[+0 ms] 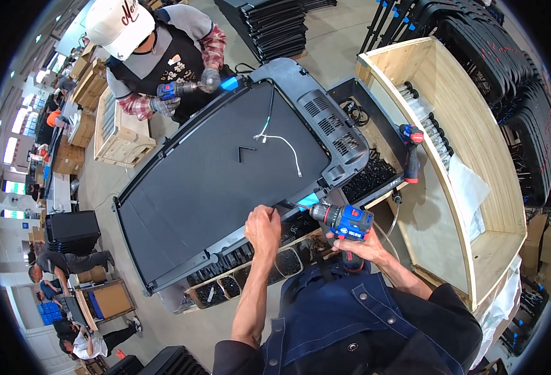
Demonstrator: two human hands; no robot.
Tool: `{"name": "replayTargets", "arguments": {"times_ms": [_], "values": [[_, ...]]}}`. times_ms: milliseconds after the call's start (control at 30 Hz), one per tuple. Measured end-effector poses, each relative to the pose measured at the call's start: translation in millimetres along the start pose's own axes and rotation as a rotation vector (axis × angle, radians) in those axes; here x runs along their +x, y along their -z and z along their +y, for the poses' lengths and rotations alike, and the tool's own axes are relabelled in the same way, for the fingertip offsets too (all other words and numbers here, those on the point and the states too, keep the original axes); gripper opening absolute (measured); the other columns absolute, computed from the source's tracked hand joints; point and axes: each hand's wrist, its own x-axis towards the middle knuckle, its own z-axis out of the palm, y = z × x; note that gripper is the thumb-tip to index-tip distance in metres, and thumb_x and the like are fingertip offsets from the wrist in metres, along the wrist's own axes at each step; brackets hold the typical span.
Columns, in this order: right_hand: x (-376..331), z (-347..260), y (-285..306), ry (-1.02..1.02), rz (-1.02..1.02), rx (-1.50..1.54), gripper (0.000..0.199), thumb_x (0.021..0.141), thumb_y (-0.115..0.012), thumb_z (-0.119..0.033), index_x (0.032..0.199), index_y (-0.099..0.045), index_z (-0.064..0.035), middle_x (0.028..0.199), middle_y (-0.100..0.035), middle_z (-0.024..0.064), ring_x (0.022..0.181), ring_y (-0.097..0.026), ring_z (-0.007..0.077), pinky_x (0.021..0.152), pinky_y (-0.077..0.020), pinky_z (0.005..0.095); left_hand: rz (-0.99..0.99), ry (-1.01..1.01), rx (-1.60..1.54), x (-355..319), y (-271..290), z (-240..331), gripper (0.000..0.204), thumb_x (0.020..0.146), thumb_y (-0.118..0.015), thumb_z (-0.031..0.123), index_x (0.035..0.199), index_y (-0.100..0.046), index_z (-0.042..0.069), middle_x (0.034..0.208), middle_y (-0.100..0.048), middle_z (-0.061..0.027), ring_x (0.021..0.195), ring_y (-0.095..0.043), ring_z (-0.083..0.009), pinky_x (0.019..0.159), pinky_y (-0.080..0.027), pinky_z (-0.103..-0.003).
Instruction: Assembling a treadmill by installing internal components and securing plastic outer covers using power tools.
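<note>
A large dark panel, the back of a flat screen with a grey plastic cover along one end, lies flat in front of me. My left hand presses on its near edge. My right hand grips a blue and black cordless drill, whose bit points at the panel's near edge by a blue tab. A white cable lies loose on the panel.
Across the panel a person in a white cap holds another blue drill at the far edge. A third drill stands by a wooden crate on my right. Trays of screws sit below the panel. Stacked black covers lie beyond.
</note>
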Motion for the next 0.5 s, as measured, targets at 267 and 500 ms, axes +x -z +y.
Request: {"name": "replayTargets", "arguments": {"times_ms": [267,500], "values": [[12,-33,9,0.011,-0.039,-0.244,0.043,0.079,-0.081,-0.007,0.118,-0.065,-0.0035,0.105,-0.073,0.0045,0.094,-0.066,0.0121,0.087,-0.055,0.0323,0.081,-0.777,0.173,41,-3,-1,0.013,0.081,-0.073,0.01,0.092,-0.065,0.009,0.089,-0.058,-0.0053,0.088,-0.057,-0.0262,0.078,-0.046,-0.039],[55,-101,-5,0.096,-0.211,-1.069,0.038,0.077,-0.076,-0.019,0.106,-0.062,0.0023,0.086,-0.068,0.0209,0.079,-0.066,0.0362,0.079,-0.0549,0.0423,-0.079,-0.639,-0.086,54,-12,-10,0.025,0.076,-0.076,0.003,0.1,-0.07,0.007,0.097,-0.059,-0.0084,0.095,-0.057,-0.0298,0.083,-0.048,-0.042]]}}
